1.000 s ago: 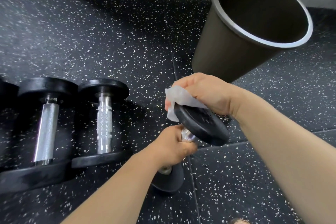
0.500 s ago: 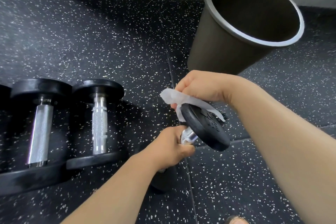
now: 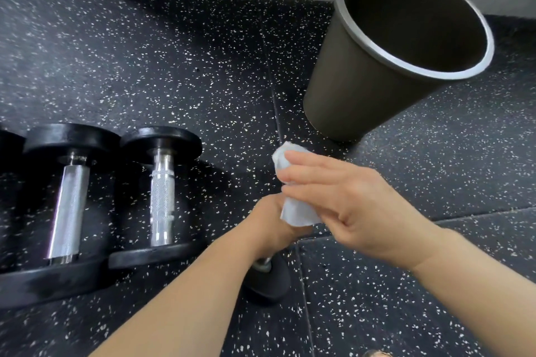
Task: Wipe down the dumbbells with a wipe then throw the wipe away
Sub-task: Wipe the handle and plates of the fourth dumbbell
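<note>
Head view: the dumbbell [image 3: 268,278] is gripped near upright by the left hand [image 3: 269,223]; the wipe [image 3: 295,214] is pressed onto its hidden top by the flat, straight-fingered right hand [image 3: 356,203].

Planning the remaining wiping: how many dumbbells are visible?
3: the large dumbbell and small dumbbell lie on the floor at left; the left hand grips a third dumbbell, top hidden by the wipe. A dark shape at the left edge may be a fourth.

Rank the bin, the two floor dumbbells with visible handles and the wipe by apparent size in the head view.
1. bin
2. larger dumbbell, on the left
3. smaller dumbbell beside it
4. wipe, though the right hand covers part of it
</note>
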